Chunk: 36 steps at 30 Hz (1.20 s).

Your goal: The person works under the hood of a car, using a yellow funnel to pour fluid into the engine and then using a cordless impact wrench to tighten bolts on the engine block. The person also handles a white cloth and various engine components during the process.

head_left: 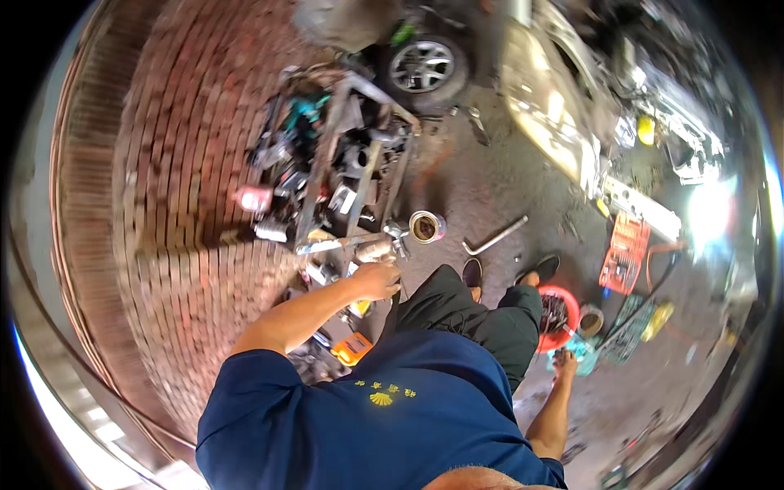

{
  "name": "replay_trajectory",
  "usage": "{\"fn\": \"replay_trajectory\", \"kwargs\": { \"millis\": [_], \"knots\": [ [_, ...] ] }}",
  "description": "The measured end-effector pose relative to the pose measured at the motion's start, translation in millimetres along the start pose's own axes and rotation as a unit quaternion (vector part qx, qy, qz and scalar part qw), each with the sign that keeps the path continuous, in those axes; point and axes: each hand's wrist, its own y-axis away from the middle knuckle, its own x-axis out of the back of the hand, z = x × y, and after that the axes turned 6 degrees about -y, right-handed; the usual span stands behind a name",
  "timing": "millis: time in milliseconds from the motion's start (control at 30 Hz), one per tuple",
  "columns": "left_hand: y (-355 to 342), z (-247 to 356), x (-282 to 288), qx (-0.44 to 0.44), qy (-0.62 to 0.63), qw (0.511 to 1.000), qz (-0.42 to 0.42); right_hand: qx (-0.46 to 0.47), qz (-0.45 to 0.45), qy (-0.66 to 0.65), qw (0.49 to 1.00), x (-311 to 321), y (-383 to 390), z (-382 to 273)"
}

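Note:
My left hand [376, 279] is at the near end of a cluttered metal rack [327, 151], its fingers curled in; whether they hold anything is hidden. Just beyond it are a brownish cylindrical object [373, 250] and a metal fitting [398, 231]. A round tin [437, 226] with brown contents stands on the floor to the right of these. On the other side, my right hand [563, 365] hangs low, small and blurred, over a teal cloth or bag [583, 356]. Close by it sits a red basin [574, 304] with dark items inside.
An L-shaped metal bar [496, 236] lies on the floor ahead of my feet. Further off are a wheel [422, 67] and a pale car body panel [545, 102]. An orange tool case [625, 255] lies open at right. A brick wall [196, 131] bounds the left.

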Motion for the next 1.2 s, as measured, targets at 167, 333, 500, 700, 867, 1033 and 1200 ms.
{"fn": "replay_trajectory", "kwargs": {
  "millis": [167,333,500,700,867,1033,1200],
  "knots": [
    [151,-48,-87,0.281,0.204,0.937,0.028,0.034,-0.019,0.186,0.982,-74,-6,-122],
    [226,-64,-214,0.382,0.370,0.829,0.171,0.129,-0.088,0.131,0.979,-204,-15,-236],
    [234,-27,-334,0.452,0.533,0.697,0.162,0.222,-0.242,0.287,0.900,-329,20,-348],
    [251,10,-440,0.442,0.476,0.760,-0.004,0.356,-0.280,0.475,0.754,-416,160,-328],
    [192,-29,-386,0.360,0.516,0.765,0.138,0.315,-0.296,0.437,0.789,-337,137,-298],
    [152,-69,-332,0.349,0.617,0.673,0.211,0.183,-0.211,0.449,0.849,-222,116,-257],
    [144,-92,-309,0.355,0.585,0.699,0.208,0.093,-0.046,0.367,0.924,-143,140,-231]
  ]
}}
